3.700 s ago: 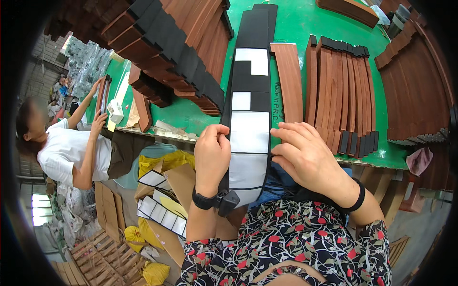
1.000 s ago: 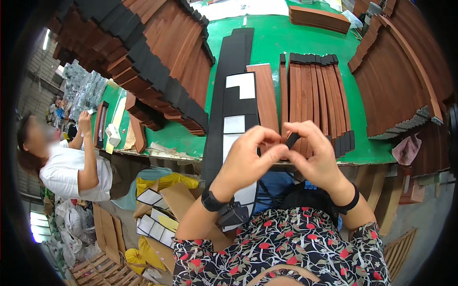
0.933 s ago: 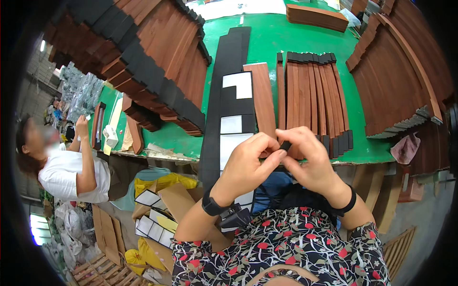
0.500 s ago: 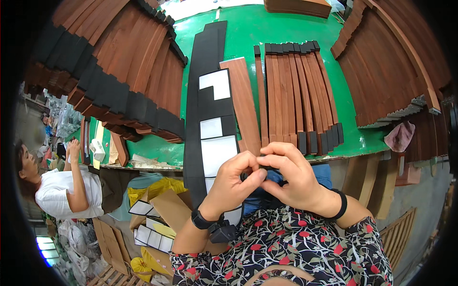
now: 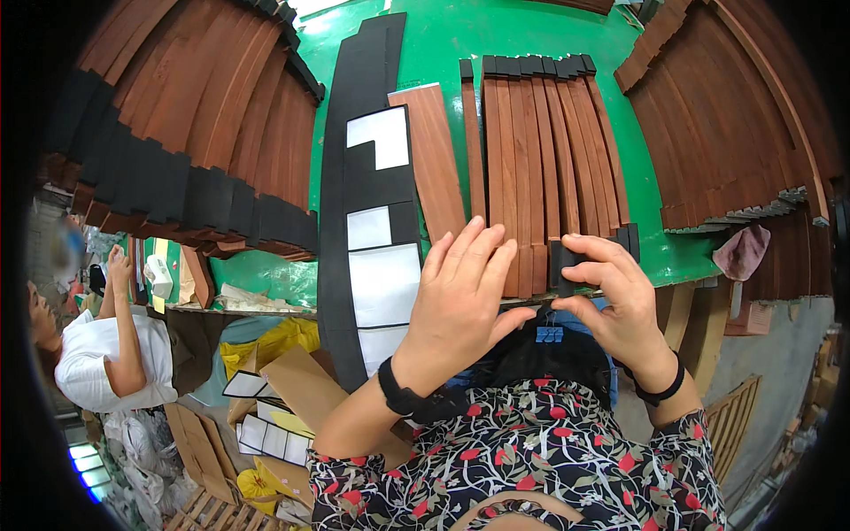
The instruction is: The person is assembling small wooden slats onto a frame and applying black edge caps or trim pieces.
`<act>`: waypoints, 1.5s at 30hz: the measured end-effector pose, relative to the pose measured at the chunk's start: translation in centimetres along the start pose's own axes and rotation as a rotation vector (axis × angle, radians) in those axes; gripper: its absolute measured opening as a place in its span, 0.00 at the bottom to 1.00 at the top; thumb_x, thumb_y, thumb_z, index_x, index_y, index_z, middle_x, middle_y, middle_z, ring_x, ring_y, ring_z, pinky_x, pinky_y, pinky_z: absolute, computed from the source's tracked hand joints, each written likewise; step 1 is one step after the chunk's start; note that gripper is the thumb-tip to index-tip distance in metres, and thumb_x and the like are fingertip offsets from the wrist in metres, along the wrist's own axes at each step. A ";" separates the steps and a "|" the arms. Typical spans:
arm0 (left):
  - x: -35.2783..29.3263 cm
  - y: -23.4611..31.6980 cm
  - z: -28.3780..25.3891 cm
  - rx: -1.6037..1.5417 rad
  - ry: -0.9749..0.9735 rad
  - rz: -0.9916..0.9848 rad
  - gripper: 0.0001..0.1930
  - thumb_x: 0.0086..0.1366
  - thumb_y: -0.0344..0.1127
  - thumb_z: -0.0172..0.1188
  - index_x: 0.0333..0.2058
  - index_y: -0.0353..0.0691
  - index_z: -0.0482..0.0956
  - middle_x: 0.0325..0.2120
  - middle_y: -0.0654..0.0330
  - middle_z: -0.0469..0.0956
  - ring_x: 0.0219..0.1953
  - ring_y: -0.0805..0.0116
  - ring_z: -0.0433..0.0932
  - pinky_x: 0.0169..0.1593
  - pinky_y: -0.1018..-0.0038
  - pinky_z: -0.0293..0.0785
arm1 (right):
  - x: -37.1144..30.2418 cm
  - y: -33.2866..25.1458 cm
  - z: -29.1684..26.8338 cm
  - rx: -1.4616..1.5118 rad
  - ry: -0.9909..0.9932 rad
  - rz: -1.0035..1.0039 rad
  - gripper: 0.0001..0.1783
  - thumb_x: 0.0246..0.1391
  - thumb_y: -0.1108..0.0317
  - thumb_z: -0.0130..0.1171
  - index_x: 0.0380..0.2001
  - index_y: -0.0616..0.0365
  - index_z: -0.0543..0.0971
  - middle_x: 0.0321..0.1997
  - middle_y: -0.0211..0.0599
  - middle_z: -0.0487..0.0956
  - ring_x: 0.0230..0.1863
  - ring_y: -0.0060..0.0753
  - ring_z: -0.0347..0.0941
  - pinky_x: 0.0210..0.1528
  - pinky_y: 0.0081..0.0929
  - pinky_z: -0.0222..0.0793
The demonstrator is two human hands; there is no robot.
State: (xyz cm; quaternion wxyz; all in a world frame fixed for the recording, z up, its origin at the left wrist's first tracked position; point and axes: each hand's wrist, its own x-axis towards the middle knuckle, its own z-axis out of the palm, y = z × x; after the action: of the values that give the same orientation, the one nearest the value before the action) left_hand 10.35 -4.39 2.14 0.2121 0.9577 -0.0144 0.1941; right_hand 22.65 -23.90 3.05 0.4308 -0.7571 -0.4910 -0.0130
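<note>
My left hand (image 5: 465, 292) lies spread over the near ends of the wooden slats (image 5: 516, 168), fingers stretched and thumb out to the right. My right hand (image 5: 624, 305) is curled, its thumb and fingers around a black end piece (image 5: 560, 267) at the near end of a slat. The slats lie side by side, with black wraps on their far ends. Several near ends to the right are black too; those beside my left hand are bare wood. Left of them is a long black sheet (image 5: 332, 203) with white rectangular patches (image 5: 385, 279).
Tall stacks of slats stand at left (image 5: 195, 115) and right (image 5: 739, 124) on the green table (image 5: 434, 53). A wider board (image 5: 429, 159) lies beside the black sheet. A pink cloth (image 5: 742, 252) hangs at the right edge. Another person (image 5: 124, 354) works at left.
My hands were pinched together above my lap. They have parted: the left has opened over the slats, and the right has moved right to a black end piece. The view has shifted slightly.
</note>
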 end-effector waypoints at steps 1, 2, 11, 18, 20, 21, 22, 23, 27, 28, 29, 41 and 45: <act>0.1 -0.1 0.6 0.009 -0.032 -0.003 0.38 0.52 0.48 0.76 0.58 0.34 0.74 0.61 0.49 0.71 0.68 0.46 0.65 0.68 0.46 0.59 | 0.0 0.2 0.2 0.000 -0.017 -0.028 0.23 0.36 0.74 0.78 0.38 0.60 0.79 0.56 0.46 0.81 0.57 0.52 0.77 0.56 0.43 0.75; 0.3 -0.1 1.0 0.001 -0.034 -0.004 0.38 0.52 0.48 0.76 0.58 0.34 0.74 0.61 0.49 0.71 0.68 0.46 0.65 0.68 0.46 0.59 | -0.1 0.5 0.4 -0.004 -0.021 -0.022 0.23 0.36 0.74 0.78 0.38 0.60 0.79 0.56 0.46 0.81 0.57 0.52 0.77 0.56 0.43 0.75; 0.5 -0.4 1.5 -0.038 -0.042 -0.032 0.36 0.50 0.43 0.76 0.57 0.35 0.74 0.61 0.50 0.70 0.68 0.47 0.65 0.67 0.47 0.62 | 0.5 1.0 1.0 -0.157 -0.077 -0.144 0.24 0.35 0.66 0.77 0.38 0.61 0.79 0.53 0.45 0.81 0.58 0.52 0.77 0.56 0.47 0.73; 0.5 -0.4 1.7 -0.051 -0.029 -0.048 0.35 0.48 0.41 0.76 0.55 0.37 0.75 0.60 0.51 0.71 0.68 0.48 0.66 0.67 0.47 0.63 | 1.1 1.0 1.1 -0.178 -0.094 -0.159 0.23 0.35 0.64 0.76 0.37 0.60 0.81 0.52 0.44 0.82 0.58 0.51 0.77 0.55 0.45 0.73; 0.6 -0.5 1.9 -0.051 -0.019 -0.053 0.35 0.47 0.41 0.76 0.54 0.37 0.75 0.60 0.52 0.71 0.68 0.48 0.66 0.66 0.47 0.63 | 1.3 1.1 1.0 -0.179 -0.099 -0.162 0.23 0.35 0.63 0.76 0.36 0.60 0.81 0.52 0.44 0.82 0.58 0.51 0.78 0.55 0.45 0.73; 0.6 -0.6 2.0 -0.049 -0.014 -0.055 0.34 0.46 0.42 0.76 0.53 0.38 0.76 0.59 0.52 0.71 0.67 0.48 0.66 0.66 0.47 0.63 | 1.4 1.1 0.9 -0.183 -0.115 -0.167 0.23 0.36 0.62 0.76 0.37 0.60 0.81 0.52 0.44 0.82 0.57 0.50 0.78 0.55 0.45 0.73; 0.6 -0.7 2.1 -0.047 -0.008 -0.057 0.34 0.46 0.42 0.75 0.52 0.39 0.76 0.59 0.52 0.71 0.67 0.48 0.66 0.66 0.47 0.63 | 1.4 1.1 0.8 -0.188 -0.130 -0.171 0.23 0.37 0.61 0.76 0.37 0.60 0.81 0.52 0.44 0.82 0.57 0.50 0.78 0.55 0.45 0.73; 0.6 -0.8 2.2 -0.049 -0.010 -0.058 0.34 0.46 0.42 0.75 0.52 0.39 0.76 0.59 0.52 0.71 0.67 0.48 0.66 0.66 0.47 0.63 | 1.5 1.1 0.7 -0.188 -0.132 -0.169 0.23 0.37 0.61 0.76 0.37 0.60 0.81 0.52 0.44 0.82 0.57 0.50 0.78 0.55 0.45 0.73; 0.6 -0.9 2.3 -0.054 0.005 -0.051 0.33 0.45 0.43 0.75 0.51 0.40 0.76 0.59 0.53 0.71 0.67 0.48 0.66 0.66 0.46 0.64 | 1.6 1.0 0.7 -0.197 -0.157 -0.185 0.22 0.39 0.59 0.75 0.37 0.59 0.81 0.52 0.44 0.82 0.57 0.50 0.78 0.54 0.46 0.73; 0.6 -0.9 2.3 -0.055 0.010 -0.046 0.33 0.45 0.43 0.75 0.51 0.39 0.76 0.59 0.53 0.71 0.67 0.48 0.66 0.66 0.46 0.64 | 1.6 1.0 0.7 -0.206 -0.156 -0.186 0.23 0.39 0.59 0.75 0.37 0.59 0.81 0.52 0.44 0.82 0.56 0.50 0.78 0.54 0.46 0.73; 0.6 -0.9 2.4 -0.058 0.009 -0.046 0.33 0.45 0.43 0.75 0.51 0.39 0.76 0.59 0.53 0.71 0.67 0.48 0.66 0.66 0.46 0.64 | 1.6 1.1 0.7 -0.206 -0.157 -0.183 0.23 0.39 0.59 0.75 0.37 0.59 0.81 0.52 0.44 0.82 0.56 0.50 0.78 0.54 0.46 0.73; 0.4 -0.9 2.6 -0.061 0.009 -0.047 0.33 0.46 0.43 0.76 0.51 0.39 0.76 0.59 0.52 0.71 0.67 0.47 0.66 0.66 0.47 0.64 | 1.8 1.1 0.7 -0.208 -0.158 -0.186 0.23 0.38 0.59 0.75 0.37 0.59 0.81 0.51 0.44 0.82 0.55 0.50 0.79 0.54 0.45 0.74; 0.5 -0.8 2.4 -0.059 0.009 -0.041 0.33 0.46 0.43 0.76 0.51 0.39 0.76 0.59 0.52 0.71 0.66 0.46 0.66 0.66 0.48 0.65 | 2.0 1.0 0.5 -0.221 -0.174 -0.194 0.23 0.38 0.59 0.74 0.37 0.60 0.81 0.51 0.44 0.82 0.55 0.50 0.79 0.54 0.45 0.74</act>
State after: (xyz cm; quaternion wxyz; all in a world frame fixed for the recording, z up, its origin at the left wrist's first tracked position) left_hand 11.82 -4.61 -0.03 0.2443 0.9502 0.0003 0.1936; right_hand 24.25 -22.23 2.94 0.2976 -0.7470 -0.5930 -0.0429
